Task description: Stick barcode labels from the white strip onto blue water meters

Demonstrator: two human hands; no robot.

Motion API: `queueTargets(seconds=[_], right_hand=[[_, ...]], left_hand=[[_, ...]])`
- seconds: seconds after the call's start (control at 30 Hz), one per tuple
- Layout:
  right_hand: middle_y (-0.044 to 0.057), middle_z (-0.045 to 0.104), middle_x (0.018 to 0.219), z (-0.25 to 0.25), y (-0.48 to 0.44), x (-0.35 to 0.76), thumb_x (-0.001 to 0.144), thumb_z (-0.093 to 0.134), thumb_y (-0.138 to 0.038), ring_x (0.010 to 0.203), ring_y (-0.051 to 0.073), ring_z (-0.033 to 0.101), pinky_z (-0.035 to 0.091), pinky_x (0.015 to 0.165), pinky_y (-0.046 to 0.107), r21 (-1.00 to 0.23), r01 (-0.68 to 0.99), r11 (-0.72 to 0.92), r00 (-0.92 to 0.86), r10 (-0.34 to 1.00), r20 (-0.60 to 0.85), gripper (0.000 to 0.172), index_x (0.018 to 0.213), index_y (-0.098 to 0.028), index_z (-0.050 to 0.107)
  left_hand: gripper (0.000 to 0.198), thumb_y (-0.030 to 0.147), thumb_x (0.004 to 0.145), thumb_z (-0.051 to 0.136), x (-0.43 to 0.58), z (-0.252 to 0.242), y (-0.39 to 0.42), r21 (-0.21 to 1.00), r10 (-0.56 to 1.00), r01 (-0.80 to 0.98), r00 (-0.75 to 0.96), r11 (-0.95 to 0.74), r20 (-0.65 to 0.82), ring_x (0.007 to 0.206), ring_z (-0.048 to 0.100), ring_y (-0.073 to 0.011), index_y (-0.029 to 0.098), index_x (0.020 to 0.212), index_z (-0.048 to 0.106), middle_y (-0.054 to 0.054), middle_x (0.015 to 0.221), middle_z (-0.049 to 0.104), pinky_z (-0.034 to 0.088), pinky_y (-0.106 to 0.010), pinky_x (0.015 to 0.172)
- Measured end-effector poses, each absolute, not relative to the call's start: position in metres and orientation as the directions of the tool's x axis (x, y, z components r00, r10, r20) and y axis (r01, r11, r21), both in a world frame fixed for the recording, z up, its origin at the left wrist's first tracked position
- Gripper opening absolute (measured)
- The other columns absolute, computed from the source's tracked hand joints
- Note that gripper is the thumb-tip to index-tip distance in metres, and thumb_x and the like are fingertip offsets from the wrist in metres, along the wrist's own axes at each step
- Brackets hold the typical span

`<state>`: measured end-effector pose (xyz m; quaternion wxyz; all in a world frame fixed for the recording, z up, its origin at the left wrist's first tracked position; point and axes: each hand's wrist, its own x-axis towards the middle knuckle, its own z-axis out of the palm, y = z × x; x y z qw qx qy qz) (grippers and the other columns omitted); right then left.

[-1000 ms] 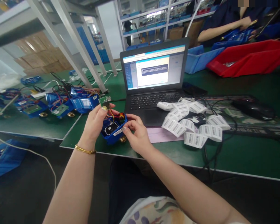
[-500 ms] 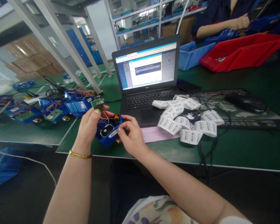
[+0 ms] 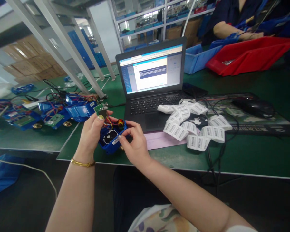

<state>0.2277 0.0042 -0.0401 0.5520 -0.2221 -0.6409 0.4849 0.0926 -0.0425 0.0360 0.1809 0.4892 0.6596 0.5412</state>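
Observation:
My left hand (image 3: 91, 133) is closed around a blue meter housing (image 3: 110, 139) held just above the green table's front edge (image 3: 159, 161). Its thumb pins a small green circuit board (image 3: 101, 108) that stands up from the housing on coloured wires. My right hand (image 3: 132, 141) pinches the housing's right side, fingertips at a small white label (image 3: 115, 140) on its rim. A dark round part shows inside the open housing.
An open laptop (image 3: 152, 80) stands behind my hands. A loose strip of barcode labels (image 3: 195, 127) lies to its right, over black cables. A mouse (image 3: 253, 107) rests on a mat. More blue housings (image 3: 53, 112) lie left. Blue and red bins (image 3: 246, 56) and another person's arm (image 3: 232, 30) are at the back.
Both hands and the housing shifted slightly left and down in view. My right fingers moved along the housing's rim toward the white label.

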Motion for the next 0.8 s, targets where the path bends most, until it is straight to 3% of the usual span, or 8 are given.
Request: queueTargets(seconds=[0.17,0.27,0.33,0.4,0.53,0.67,0.8], right_hand=[[0.008,0.053,0.117,-0.037,-0.001,0.222,0.059,0.085,-0.015,0.113,0.025,0.051,0.041,0.096,0.037,-0.884,-0.206,0.419,-0.267,0.845,0.463,0.042,0.079,-0.02,0.049],[0.006,0.054,0.114,-0.037,0.0,0.221,0.047,0.091,-0.021,0.108,0.025,0.053,0.043,0.095,0.037,-0.925,-0.158,0.346,-0.288,0.879,0.379,0.067,0.098,-0.021,0.048],[0.005,0.056,0.111,-0.037,0.006,0.221,0.047,0.092,-0.022,0.106,0.025,0.053,0.045,0.093,0.037,-0.944,-0.117,0.309,-0.331,0.884,0.33,0.075,0.109,-0.02,0.049],[0.005,0.057,0.109,-0.036,0.014,0.224,0.055,0.088,-0.02,0.104,0.024,0.055,0.047,0.09,0.036,-0.938,-0.11,0.328,-0.382,0.858,0.345,0.066,0.111,-0.02,0.053],[0.002,0.065,0.092,-0.024,0.033,0.244,0.08,0.062,-0.009,0.086,0.019,0.062,0.051,0.08,0.031,-0.859,-0.115,0.499,-0.466,0.737,0.49,0.018,0.092,-0.022,0.064],[0.002,0.068,0.09,-0.005,0.061,0.296,0.088,0.049,-0.014,0.084,0.017,0.064,0.051,0.078,0.027,-0.698,-0.083,0.711,-0.407,0.616,0.675,0.019,0.089,-0.02,0.066],[0.004,0.069,0.086,-0.009,0.12,0.383,0.088,0.048,-0.029,0.074,0.018,0.064,0.052,0.07,0.028,-0.677,0.246,0.694,-0.181,0.719,0.671,0.022,0.089,-0.02,0.068]], left_hand=[[0.049,0.058,0.082,0.052,0.093,0.037,-0.043,0.906,0.848,0.421,-0.46,-0.052,0.262,0.086,0.066,-0.028,0.016,0.105,0.062,-0.01,0.091,0.069,0.053,-0.036,0.076],[0.05,0.058,0.082,0.052,0.095,0.038,-0.042,0.906,0.848,0.422,-0.467,-0.035,0.25,0.087,0.066,-0.0273,0.015,0.106,0.062,-0.011,0.091,0.069,0.053,-0.036,0.078],[0.051,0.058,0.082,0.053,0.096,0.039,-0.043,0.911,0.845,0.412,-0.477,-0.029,0.243,0.087,0.066,-0.0275,0.015,0.106,0.061,-0.011,0.092,0.069,0.053,-0.037,0.078],[0.053,0.059,0.08,0.053,0.094,0.039,-0.043,0.911,0.848,0.413,-0.476,-0.02,0.234,0.088,0.065,-0.0285,0.015,0.107,0.061,-0.012,0.094,0.068,0.053,-0.037,0.076],[0.058,0.065,0.078,0.052,0.086,0.04,-0.047,0.905,0.855,0.421,-0.489,0.06,0.171,0.092,0.064,-0.0322,0.017,0.11,0.059,-0.013,0.099,0.068,0.053,-0.04,0.077],[0.065,0.072,0.07,0.053,0.087,0.046,-0.047,0.896,0.835,0.412,-0.542,0.166,0.094,0.106,0.058,-0.0379,0.022,0.111,0.059,-0.011,0.105,0.068,0.046,-0.049,0.093],[0.062,0.075,0.068,0.051,0.102,0.056,-0.046,0.893,0.8,0.399,-0.595,0.209,0.079,0.105,0.057,-0.0378,0.025,0.105,0.061,-0.007,0.104,0.068,0.035,-0.055,0.104]])
